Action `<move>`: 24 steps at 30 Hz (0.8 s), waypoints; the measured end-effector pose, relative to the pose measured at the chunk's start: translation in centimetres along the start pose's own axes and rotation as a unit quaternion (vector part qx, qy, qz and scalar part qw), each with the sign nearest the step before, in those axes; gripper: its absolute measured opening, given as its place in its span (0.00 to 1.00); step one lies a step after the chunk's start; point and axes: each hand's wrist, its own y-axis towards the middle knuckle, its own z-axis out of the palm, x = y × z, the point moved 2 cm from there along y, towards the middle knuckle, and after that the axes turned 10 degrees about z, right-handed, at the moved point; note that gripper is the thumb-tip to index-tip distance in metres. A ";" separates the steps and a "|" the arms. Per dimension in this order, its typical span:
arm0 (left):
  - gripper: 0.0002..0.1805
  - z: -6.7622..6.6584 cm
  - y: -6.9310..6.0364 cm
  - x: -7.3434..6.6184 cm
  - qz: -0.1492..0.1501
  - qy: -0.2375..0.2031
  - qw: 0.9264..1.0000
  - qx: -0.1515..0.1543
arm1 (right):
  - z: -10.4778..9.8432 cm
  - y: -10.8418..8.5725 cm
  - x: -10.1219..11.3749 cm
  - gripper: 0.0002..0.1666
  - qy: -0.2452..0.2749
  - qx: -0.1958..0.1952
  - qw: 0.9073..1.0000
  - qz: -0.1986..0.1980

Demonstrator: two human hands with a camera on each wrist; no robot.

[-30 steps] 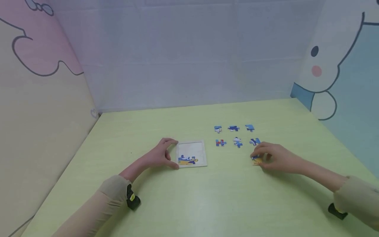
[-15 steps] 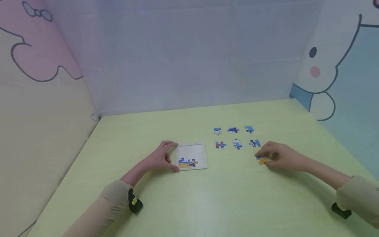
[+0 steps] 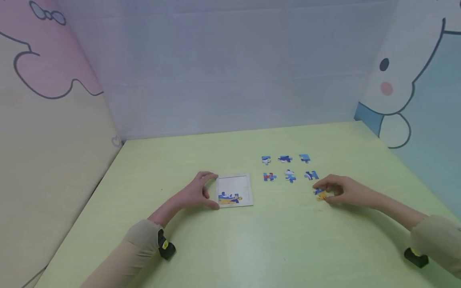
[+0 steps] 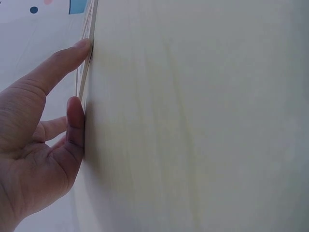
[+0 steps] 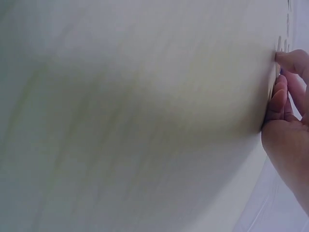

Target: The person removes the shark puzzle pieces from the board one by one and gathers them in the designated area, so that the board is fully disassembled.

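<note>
At the middle of the table in the head view lies a white-rimmed puzzle tray [image 3: 250, 192], with joined yellow and blue puzzle pieces [image 3: 230, 198] in its lower left. My left hand [image 3: 196, 191] holds the tray by its left side, forefinger at the far corner and thumb at the near one. Off to the right, my right hand [image 3: 343, 191] pinches a yellow and blue puzzle piece [image 3: 319, 195] low over the table. Its fingers partly cover that piece. In the left wrist view the tray [image 4: 85, 72] shows only edge-on beside the thumb.
Two rows of loose puzzle pieces lie between the tray and the right hand, among them a red and blue piece [image 3: 269, 177] and a blue and white piece [image 3: 311, 175]. A pale wall sheet [image 3: 230, 72] rises behind the table [image 3: 230, 244].
My right hand has shifted slightly right with the pinched piece, leaving a wider gap to the loose piece above it. The left hand and tray stay in place.
</note>
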 end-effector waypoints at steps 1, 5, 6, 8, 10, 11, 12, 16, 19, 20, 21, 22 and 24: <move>0.53 0.0 0.0 0.0 -0.001 0.001 1.000 0.000 | 0.0 0.0 -0.1 0.24 0.002 -0.002 1.000 -0.003; 0.53 0.0 0.1 0.0 -0.001 0.003 1.000 -0.001 | 0.0 -0.1 -0.3 0.24 0.011 -0.006 1.000 -0.014; 0.53 0.0 0.1 0.0 -0.001 0.004 1.000 -0.001 | -0.1 -0.1 -0.3 0.24 0.011 -0.005 1.000 -0.015; 0.53 0.0 0.0 0.0 -0.001 0.003 1.000 0.000 | 0.0 -0.1 -0.4 0.23 0.012 -0.004 1.000 -0.014; 0.53 0.0 0.0 -0.1 -0.001 0.003 1.000 0.002 | 0.0 0.0 -0.4 0.23 0.012 -0.001 1.000 -0.012; 0.53 0.0 0.1 -0.1 0.000 0.003 1.000 0.001 | -0.1 0.0 -0.4 0.23 0.012 0.001 1.000 -0.014; 0.53 -0.1 0.1 -0.1 0.000 0.003 1.000 0.001 | -0.2 0.0 -0.4 0.23 0.013 0.001 1.000 -0.015; 0.53 0.0 0.0 -0.1 -0.003 0.001 1.000 0.000 | -0.3 -0.1 -0.4 0.23 0.016 0.005 1.000 -0.018; 0.53 0.1 -0.1 0.0 -0.006 0.002 1.000 0.000 | -0.2 0.0 -0.5 0.23 0.016 0.008 1.000 -0.012; 0.53 0.1 -0.1 0.0 -0.008 0.003 1.000 0.001 | -0.1 0.0 -0.5 0.24 0.016 0.010 1.000 -0.011; 0.54 0.1 0.0 0.1 -0.007 0.003 1.000 0.001 | -0.1 0.0 -0.6 0.24 0.015 0.011 1.000 -0.010; 0.54 0.1 0.0 0.1 -0.007 0.004 1.000 0.001 | -0.1 0.1 -0.6 0.24 0.015 0.010 1.000 -0.007; 0.54 0.1 0.0 0.2 -0.003 0.005 1.000 0.001 | -0.1 0.1 -0.7 0.24 0.015 0.011 1.000 -0.004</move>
